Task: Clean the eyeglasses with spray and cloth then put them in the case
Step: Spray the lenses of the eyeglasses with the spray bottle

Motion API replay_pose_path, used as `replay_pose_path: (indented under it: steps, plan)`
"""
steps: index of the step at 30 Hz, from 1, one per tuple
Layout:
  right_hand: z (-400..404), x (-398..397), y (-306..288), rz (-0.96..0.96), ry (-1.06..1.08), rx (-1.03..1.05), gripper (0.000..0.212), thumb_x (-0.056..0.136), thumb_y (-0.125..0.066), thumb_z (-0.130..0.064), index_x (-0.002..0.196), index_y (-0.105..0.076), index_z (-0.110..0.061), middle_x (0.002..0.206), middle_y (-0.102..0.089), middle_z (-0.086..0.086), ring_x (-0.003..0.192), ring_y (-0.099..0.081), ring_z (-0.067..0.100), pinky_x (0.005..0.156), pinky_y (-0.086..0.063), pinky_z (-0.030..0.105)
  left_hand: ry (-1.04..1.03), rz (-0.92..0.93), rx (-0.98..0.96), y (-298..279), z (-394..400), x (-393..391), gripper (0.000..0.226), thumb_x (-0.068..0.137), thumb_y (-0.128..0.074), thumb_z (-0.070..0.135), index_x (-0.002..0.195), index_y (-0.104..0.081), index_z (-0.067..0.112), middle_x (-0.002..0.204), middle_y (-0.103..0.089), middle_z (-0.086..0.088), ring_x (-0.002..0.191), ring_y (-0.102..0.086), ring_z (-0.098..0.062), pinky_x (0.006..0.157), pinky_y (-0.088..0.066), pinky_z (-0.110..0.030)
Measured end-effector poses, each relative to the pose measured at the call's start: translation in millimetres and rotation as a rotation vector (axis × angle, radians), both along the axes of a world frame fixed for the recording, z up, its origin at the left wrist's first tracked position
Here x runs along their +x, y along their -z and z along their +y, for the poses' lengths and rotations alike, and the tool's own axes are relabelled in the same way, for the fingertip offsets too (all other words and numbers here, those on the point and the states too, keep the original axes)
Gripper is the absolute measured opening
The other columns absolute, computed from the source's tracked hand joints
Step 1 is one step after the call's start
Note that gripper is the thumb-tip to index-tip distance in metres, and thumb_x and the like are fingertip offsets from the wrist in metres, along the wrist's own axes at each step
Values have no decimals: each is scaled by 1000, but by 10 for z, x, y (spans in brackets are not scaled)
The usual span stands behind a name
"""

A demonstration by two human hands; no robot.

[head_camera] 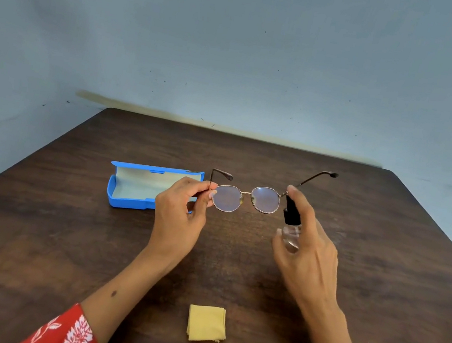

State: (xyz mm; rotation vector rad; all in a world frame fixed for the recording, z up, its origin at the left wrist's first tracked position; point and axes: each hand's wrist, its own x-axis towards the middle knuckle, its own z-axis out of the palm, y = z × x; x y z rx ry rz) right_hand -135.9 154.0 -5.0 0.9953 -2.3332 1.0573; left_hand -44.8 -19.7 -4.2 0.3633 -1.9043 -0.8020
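The person holds a pair of round, thin-framed eyeglasses (247, 198) in the air above the middle of the dark wooden table (381, 274), lenses facing back toward the camera and both temple arms unfolded, pointing away toward the far edge. The left hand (181, 212) pinches the frame at its left hinge corner between thumb and fingertips, the other fingers curled beneath. The left forearm comes in from the near edge, with a red sleeve (69, 334) patterned in white at the elbow.

The right hand (308, 246) grips a small clear spray bottle (291, 225) with a black nozzle cap, held upright just beside the right lens. The fingers wrap round the clear body, and the index finger reaches up over the top of the black cap; whether it is pressing down cannot be told. The bottle's cap sits very close to the right hinge of the glasses, but contact between them cannot be made out.

A blue glasses case (129, 199) lies open on the table toward the far left, behind the left hand, which covers its right end. Its lid stands up along the far side and the pale lining shows inside.

A folded yellow cloth (207, 323) lies flat near the near edge of the table, between the two forearms and touching neither.

A pale blue-grey wall (239, 52) rises behind the far edge of the table.
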Motion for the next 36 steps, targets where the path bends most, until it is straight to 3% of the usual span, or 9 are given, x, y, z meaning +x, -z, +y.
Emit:
replay_pose_path:
  steps: [4, 8, 12, 16, 21, 25, 30, 33, 36]
  plan:
    - [8, -32, 53, -14, 10, -209, 77, 72, -62, -16, 137, -22, -32, 83, -58, -10, 61, -54, 2, 59, -41, 16, -15, -10, 8, 2, -16, 4, 19, 83, -65, 3, 101, -70, 8, 92, -63, 7, 79, -61, 2, 68, -49, -7]
    - [15, -124, 88, -80, 14, -308, 60, 86, -58, -14, 135, -23, -14, 105, -58, 11, 74, -53, 8, 63, -37, 1, -40, -20, -1, 13, -33, -2, 21, 83, -65, 1, 103, -70, 7, 94, -61, 9, 84, -54, 12, 69, -45, -3]
    - [-6, -225, 100, -106, 85, -323, 53, 92, -56, -17, 136, -29, -2, 127, -45, 15, 102, -47, 14, 72, -31, 9, -35, -21, -7, 16, -11, -4, 21, 83, -63, -3, 103, -69, 3, 94, -62, 3, 85, -53, 19, 69, -42, 3]
    - [-9, -282, 129, -116, 104, -329, 54, 93, -55, -18, 138, -29, -1, 133, -39, 12, 106, -37, 3, 83, -29, 12, -20, -15, -6, 25, 10, -9, 20, 83, -62, -6, 102, -68, 0, 93, -60, 2, 83, -50, 29, 66, -40, 5]
    - [-28, -339, 197, -111, 173, -285, 54, 93, -55, -20, 138, -30, -1, 132, -43, 13, 108, -47, 20, 92, -35, 39, -25, -32, -19, 46, -12, -8, 19, 84, -63, -1, 101, -70, 5, 92, -63, 4, 78, -58, 7, 65, -44, -1]
    - [-22, -394, 234, -121, 222, -262, 56, 93, -55, -24, 139, -29, -4, 136, -44, 9, 114, -48, 29, 89, -25, 31, -26, -33, -30, 44, -15, -4, 18, 84, -63, 0, 101, -70, 5, 91, -61, 7, 78, -56, -1, 64, -43, -1]
    - [7, -385, 198, -217, 235, -299, 78, 86, -66, -27, 145, -18, -9, 144, -38, 10, 124, -43, 32, 102, -35, 49, -33, -45, -18, 53, -19, -2, 18, 85, -63, 1, 101, -70, 5, 92, -65, 2, 79, -57, -4, 63, -44, -3]
    - [19, -287, 121, -188, 327, -322, 95, 75, -76, -25, 146, -16, -7, 142, -35, 13, 129, -36, 27, 102, -28, 41, -24, -34, -4, 57, -30, -1, 18, 85, -63, 1, 101, -70, 7, 92, -66, 2, 80, -61, -7, 64, -47, -10]
    - [41, -61, -37, -25, 369, -486, 77, 76, -72, -20, 139, -31, -4, 130, -42, 11, 118, -42, 22, 98, -31, 30, -25, -34, 11, 53, -44, 0, 19, 85, -62, 2, 101, -70, 7, 93, -63, 6, 82, -64, -10, 64, -51, -17]
